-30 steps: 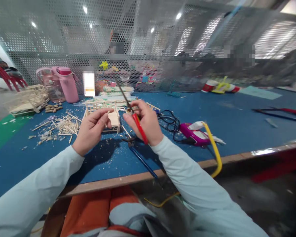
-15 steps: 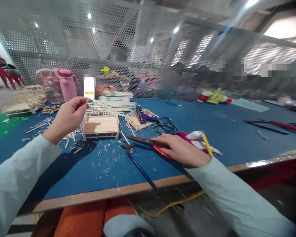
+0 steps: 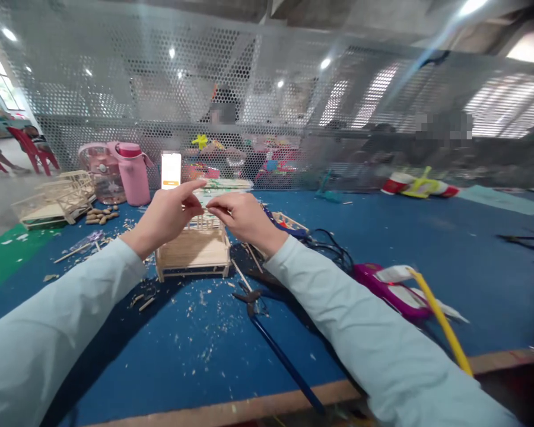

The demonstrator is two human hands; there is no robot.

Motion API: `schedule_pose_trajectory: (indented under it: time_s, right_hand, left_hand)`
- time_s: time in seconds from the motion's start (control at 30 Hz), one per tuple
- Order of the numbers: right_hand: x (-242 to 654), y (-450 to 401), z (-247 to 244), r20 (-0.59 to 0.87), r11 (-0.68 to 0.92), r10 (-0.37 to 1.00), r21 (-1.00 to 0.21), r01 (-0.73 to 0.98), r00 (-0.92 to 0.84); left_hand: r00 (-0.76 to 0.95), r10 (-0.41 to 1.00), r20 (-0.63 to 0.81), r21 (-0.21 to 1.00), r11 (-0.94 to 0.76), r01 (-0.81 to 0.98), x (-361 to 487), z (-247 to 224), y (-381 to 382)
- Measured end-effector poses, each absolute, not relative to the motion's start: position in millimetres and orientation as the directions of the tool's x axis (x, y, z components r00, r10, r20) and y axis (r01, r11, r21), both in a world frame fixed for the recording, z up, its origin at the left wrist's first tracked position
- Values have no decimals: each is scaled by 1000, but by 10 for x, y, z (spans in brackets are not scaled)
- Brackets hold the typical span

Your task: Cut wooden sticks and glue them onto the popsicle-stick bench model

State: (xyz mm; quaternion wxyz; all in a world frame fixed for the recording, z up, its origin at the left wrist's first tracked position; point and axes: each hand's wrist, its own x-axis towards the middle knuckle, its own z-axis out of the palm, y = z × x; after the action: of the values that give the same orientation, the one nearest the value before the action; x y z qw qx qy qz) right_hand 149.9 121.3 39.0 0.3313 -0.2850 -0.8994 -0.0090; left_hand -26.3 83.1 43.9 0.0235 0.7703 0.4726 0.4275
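A small wooden model bed point(image 3: 193, 252) with slatted rails stands on the blue table point(image 3: 160, 362). Above its back rail my left hand point(image 3: 167, 216) and my right hand point(image 3: 244, 216) almost meet at the fingertips. Both hands are pinched closed; whatever lies between the fingers is too small to make out. My right forearm hides part of the scissors. Blue-handled pliers point(image 3: 271, 341) lie in front of the bed on the right, near thin sticks and scattered chips.
Another wooden model point(image 3: 57, 201), peanuts point(image 3: 101, 214), a pink bottle point(image 3: 133, 175) and a lit phone point(image 3: 171, 171) stand behind on the left. A glue gun's black cable point(image 3: 333, 243) and a purple tool point(image 3: 389, 290) lie right.
My right hand has left the scissors and moved up and left to meet my left hand over the bed. My left hand has shifted right. The camera view has also shifted.
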Motion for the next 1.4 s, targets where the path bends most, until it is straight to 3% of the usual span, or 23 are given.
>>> schedule_pose_trajectory:
  time_s: [0.07, 0.13, 0.23, 0.33, 0.43, 0.53, 0.77, 0.83, 0.93, 1.03, 1.4]
  right_hand:
    - [1510, 1292, 352, 658, 831, 513, -219, 511, -552]
    - [1542, 1335, 313, 700, 816, 528, -262, 515, -481]
    - [1552, 1369, 250, 685, 792, 581, -349, 502, -440]
    - [1516, 1384, 204, 614, 764, 636, -415, 494, -468]
    - [1490, 1388, 191, 588, 751, 652, -416, 513, -478]
    - [1489, 1390, 197, 584, 739, 664, -417, 529, -467]
    - [1481, 1396, 199, 582, 743, 663, -437, 507, -471]
    - [1496, 1422, 192, 534, 705, 709, -556, 441, -460]
    - [1551, 1485, 185, 399, 526, 816, -813, 251, -418]
    - [1604, 1534, 188, 326, 400, 866, -907, 132, -379]
    - [1541, 1448, 168, 434, 569, 803, -763, 307, -409]
  left_hand:
    - [139, 747, 650, 494, -554, 670, -334, 438, 882]
    - [-6, 769, 639, 635, -523, 569, -455, 402, 942]
    - [-232, 875, 424, 896, -369, 247, -645, 262, 1012]
    - [-189, 968, 164, 983, -176, -49, -721, 80, 1015]
    - [-114, 989, 99, 981, -116, -156, -683, -37, 980]
    - [-93, 980, 174, 978, -184, -100, -638, -74, 959]
    - [-187, 911, 368, 905, -305, 297, -628, -67, 951]
    - [-187, 909, 372, 898, -302, 321, -620, -50, 936]
    - [-204, 906, 371, 897, -293, 329, -600, -13, 905]
    - [-226, 902, 369, 900, -286, 329, -579, 21, 880]
    - [-191, 924, 332, 921, -273, 279, -606, -11, 891]
